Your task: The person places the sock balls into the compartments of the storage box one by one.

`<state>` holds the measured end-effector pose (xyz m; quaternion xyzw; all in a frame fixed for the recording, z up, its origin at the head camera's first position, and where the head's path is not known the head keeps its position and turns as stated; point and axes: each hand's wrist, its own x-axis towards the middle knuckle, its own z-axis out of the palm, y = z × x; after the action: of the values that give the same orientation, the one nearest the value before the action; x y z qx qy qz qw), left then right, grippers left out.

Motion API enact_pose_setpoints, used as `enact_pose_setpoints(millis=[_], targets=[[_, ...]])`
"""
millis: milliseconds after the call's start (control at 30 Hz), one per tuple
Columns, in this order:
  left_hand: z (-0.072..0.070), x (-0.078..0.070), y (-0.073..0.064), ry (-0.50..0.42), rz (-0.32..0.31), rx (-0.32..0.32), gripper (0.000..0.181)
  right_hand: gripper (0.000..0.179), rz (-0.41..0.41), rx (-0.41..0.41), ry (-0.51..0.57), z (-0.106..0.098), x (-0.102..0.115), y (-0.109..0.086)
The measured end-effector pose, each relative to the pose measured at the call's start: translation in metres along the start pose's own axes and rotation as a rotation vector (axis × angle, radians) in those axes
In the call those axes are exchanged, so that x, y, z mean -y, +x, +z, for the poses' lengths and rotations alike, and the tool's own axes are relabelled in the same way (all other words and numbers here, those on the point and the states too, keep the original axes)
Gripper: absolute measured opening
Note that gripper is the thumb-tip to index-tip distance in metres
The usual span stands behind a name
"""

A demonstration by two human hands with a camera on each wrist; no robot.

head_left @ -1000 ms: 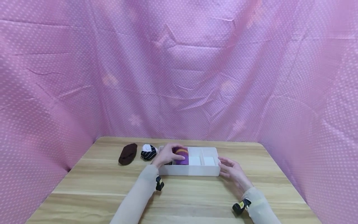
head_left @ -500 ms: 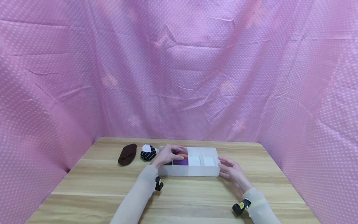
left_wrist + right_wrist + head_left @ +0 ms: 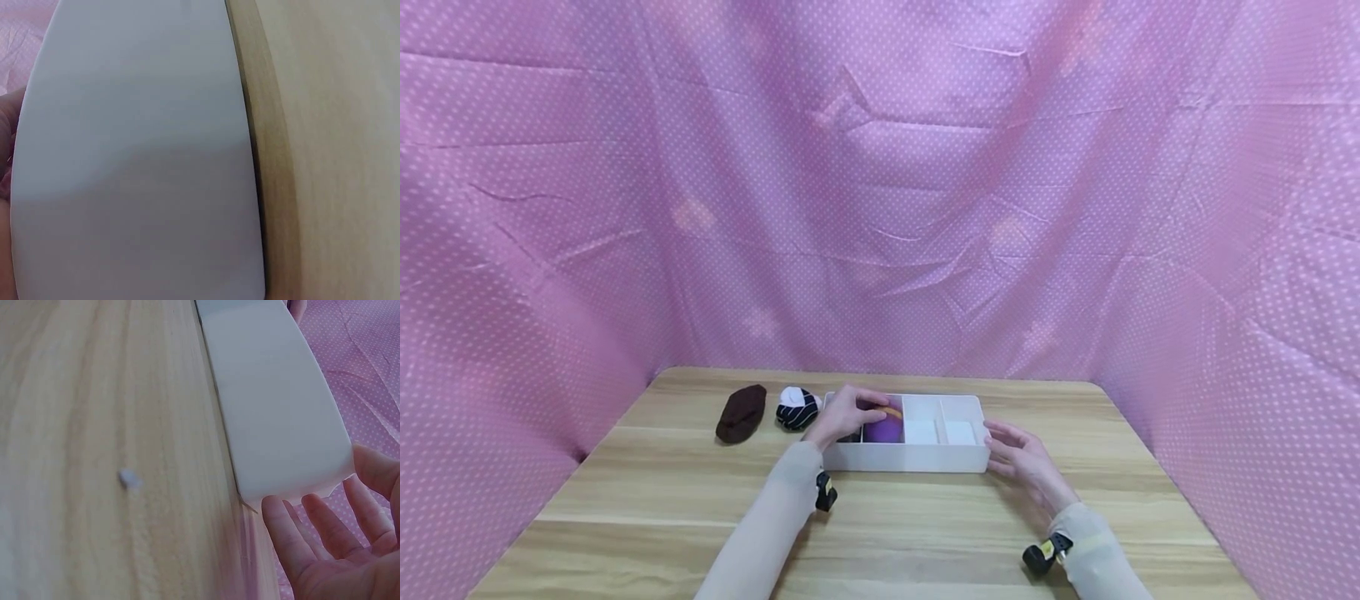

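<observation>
Cloth bundle, rounded, purple with orange band, sits in a long white divided box beneath the left hand; thumb and fingertips look apart, pinch unclear. Right hand touches the box's end with extended fingers. Left of the grip, black-and-white striped bundle, then dark-brown cloth bundle, on wood-grain table.

Pink white-dotted cloth on three sides, pale wood-grain tabletop

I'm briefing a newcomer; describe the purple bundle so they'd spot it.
On the wooden table, find the white divided box. Inside it, by the left hand, sits the purple bundle, whose orange band sets it apart from the brown bundle and striped bundle outside.
</observation>
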<state>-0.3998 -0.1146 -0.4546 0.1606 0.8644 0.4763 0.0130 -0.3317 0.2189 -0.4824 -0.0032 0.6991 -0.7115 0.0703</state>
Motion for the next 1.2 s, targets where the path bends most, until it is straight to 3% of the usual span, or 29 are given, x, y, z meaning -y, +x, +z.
enact_pose_setpoints(millis=[300, 733, 933, 1200], targets=[[0.0, -0.002, -0.004, -0.012, 0.009, -0.019, 0.031, 0.057, 0.008, 0.005, 0.003, -0.001, 0.001, 0.0], [-0.008, -0.003, -0.011, -0.197, 0.054, -0.008, 0.032, 0.056, 0.007, 0.012, 0.027, -0.004, 0.0, -0.001], [-0.015, 0.0, -0.02, -0.188, 0.064, -0.044, 0.03, 0.056, 0.008, 0.013, 0.026, -0.005, -0.001, -0.001], [-0.029, 0.012, -0.033, -0.289, 0.054, -0.104, 0.031, 0.055, 0.016, 0.001, 0.033, -0.004, -0.003, 0.0]])
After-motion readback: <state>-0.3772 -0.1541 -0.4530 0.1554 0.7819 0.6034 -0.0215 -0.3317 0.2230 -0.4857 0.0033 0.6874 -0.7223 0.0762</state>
